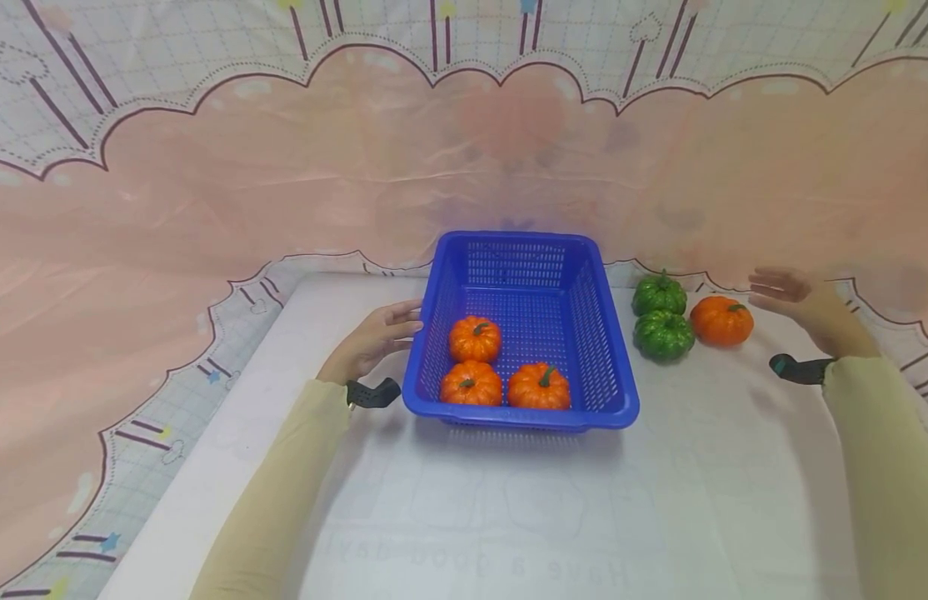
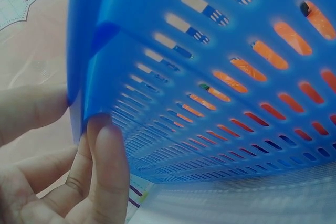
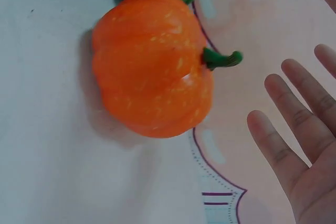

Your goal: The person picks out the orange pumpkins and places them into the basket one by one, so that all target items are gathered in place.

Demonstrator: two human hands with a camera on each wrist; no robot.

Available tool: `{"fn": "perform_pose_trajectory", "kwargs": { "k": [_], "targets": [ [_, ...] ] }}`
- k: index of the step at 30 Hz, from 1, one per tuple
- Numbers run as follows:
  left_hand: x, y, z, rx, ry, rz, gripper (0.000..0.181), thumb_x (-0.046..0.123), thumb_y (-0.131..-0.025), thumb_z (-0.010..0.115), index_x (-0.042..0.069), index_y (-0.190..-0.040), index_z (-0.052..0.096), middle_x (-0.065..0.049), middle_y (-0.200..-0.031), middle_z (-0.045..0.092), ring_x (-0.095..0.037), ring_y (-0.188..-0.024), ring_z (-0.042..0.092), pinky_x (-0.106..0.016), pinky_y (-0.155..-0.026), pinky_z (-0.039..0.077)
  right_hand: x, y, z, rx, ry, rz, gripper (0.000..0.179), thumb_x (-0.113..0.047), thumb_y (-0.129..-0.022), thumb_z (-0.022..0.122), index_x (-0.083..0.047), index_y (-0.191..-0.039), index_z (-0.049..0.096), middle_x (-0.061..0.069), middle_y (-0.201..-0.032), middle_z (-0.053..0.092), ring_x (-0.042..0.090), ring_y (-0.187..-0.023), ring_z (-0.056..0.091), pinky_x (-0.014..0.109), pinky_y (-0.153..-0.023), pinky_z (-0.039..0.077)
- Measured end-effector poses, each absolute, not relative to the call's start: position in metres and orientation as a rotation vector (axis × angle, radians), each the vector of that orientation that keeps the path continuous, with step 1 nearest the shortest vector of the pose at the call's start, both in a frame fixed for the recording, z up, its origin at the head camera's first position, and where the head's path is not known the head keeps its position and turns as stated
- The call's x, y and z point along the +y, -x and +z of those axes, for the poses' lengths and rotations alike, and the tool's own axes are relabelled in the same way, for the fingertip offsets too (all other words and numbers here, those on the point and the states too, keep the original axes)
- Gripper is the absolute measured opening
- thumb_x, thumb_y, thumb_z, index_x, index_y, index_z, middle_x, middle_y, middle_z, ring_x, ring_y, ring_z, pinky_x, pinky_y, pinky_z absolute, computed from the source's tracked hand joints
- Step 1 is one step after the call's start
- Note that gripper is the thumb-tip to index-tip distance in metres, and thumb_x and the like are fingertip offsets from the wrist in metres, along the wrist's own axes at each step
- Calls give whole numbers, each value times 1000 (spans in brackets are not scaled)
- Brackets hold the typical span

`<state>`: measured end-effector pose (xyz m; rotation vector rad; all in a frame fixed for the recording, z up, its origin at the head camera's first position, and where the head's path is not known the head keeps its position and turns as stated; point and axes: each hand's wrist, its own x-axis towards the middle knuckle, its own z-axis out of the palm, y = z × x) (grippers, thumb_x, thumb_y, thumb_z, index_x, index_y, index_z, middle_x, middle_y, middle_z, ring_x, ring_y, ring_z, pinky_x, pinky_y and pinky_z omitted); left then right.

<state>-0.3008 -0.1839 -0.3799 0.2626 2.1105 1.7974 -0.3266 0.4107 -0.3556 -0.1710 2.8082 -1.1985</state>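
Note:
My left hand (image 1: 377, 337) is at the left side of a blue plastic basket (image 1: 520, 418). In the left wrist view its fingers (image 2: 109, 156) bend round the basket's rim (image 2: 83, 77), with one digit on the outer edge and others under the lip. Inside the basket are three small orange pumpkins (image 1: 475, 339), seen through the slots from the left wrist. My right hand (image 1: 797, 298) hovers, fingers spread and holding nothing, just right of another orange pumpkin (image 1: 722, 322). That pumpkin (image 3: 152, 66) lies untouched on the table, its green stem toward the hand.
Two green pumpkins (image 1: 662, 335) stand together between the basket and the loose orange one. The white table (image 1: 471, 508) carries faint printed lettering near its front. A pink patterned cloth (image 1: 284, 183) hangs behind and along the left side.

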Motion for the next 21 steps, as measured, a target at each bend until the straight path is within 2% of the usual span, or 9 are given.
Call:
{"fn": "perform_pose_trajectory", "kwargs": {
  "k": [2, 4, 7, 8, 11, 14, 16, 18, 21],
  "targets": [
    [-184, 301, -380, 2109, -257, 1799, 58, 14, -96, 50, 4, -148, 25, -22, -147, 37, -39, -131, 41, -50, -111, 33, 412, 326, -359, 2782, 156, -1216, 72, -41, -94, 52, -16, -151, 16, 17, -155, 22, 10, -131, 35, 67, -106, 23],
    [-184, 301, -379, 2110, -253, 1797, 58, 15, -96, 50, 4, -148, 25, -22, -147, 37, -39, -132, 40, -50, -111, 33, 413, 327, -362, 2770, 139, -1223, 73, -42, -93, 52, -17, -151, 16, 16, -155, 22, 10, -131, 35, 67, -107, 23],
    [-184, 301, -379, 2111, -243, 1796, 59, 15, -96, 50, 5, -148, 25, -22, -147, 36, -38, -132, 40, -50, -111, 33, 415, 327, -367, 2760, 136, -1240, 73, -41, -93, 53, -16, -151, 17, 8, -155, 26, -3, -123, 38, 64, -108, 23],
    [-184, 301, -379, 2110, -238, 1796, 59, 15, -96, 50, 5, -148, 25, -22, -147, 36, -38, -132, 40, -50, -111, 33, 416, 327, -368, 2771, 135, -1229, 72, -41, -93, 53, -17, -151, 18, 3, -153, 30, -10, -114, 38, 60, -110, 25],
    [-184, 300, -379, 2114, -220, 1792, 59, 16, -96, 50, 5, -148, 25, -21, -147, 36, -38, -132, 40, -50, -111, 33, 418, 328, -372, 2789, 145, -1224, 69, -40, -93, 53, -17, -150, 21, -5, -144, 38, -19, -101, 36, 52, -110, 31],
    [-184, 300, -379, 2114, -212, 1789, 59, 17, -96, 51, 6, -148, 25, -20, -148, 36, -38, -133, 39, -50, -112, 32, 417, 330, -374, 2756, 138, -1254, 71, -41, -93, 53, -18, -151, 19, -1, -148, 34, -3, -121, 40, 54, -111, 28],
    [-184, 300, -380, 2116, -207, 1786, 59, 17, -96, 51, 7, -148, 25, -20, -148, 36, -37, -133, 39, -50, -112, 32, 415, 331, -376, 2726, 111, -1277, 74, -42, -92, 54, -19, -151, 16, 6, -154, 27, 18, -135, 33, 60, -110, 25],
    [-184, 300, -380, 2116, -208, 1786, 60, 18, -96, 52, 7, -148, 25, -19, -148, 36, -37, -133, 39, -50, -112, 32, 414, 333, -377, 2697, 90, -1301, 76, -44, -91, 55, -19, -152, 14, 14, -156, 19, 37, -139, 22, 64, -109, 21],
    [-184, 300, -380, 2120, -208, 1784, 60, 18, -96, 52, 7, -148, 26, -19, -148, 36, -37, -133, 39, -50, -112, 32, 413, 335, -380, 2693, 77, -1314, 77, -44, -91, 55, -19, -152, 15, 15, -156, 20, 39, -139, 21, 64, -110, 21]
  ]
}}
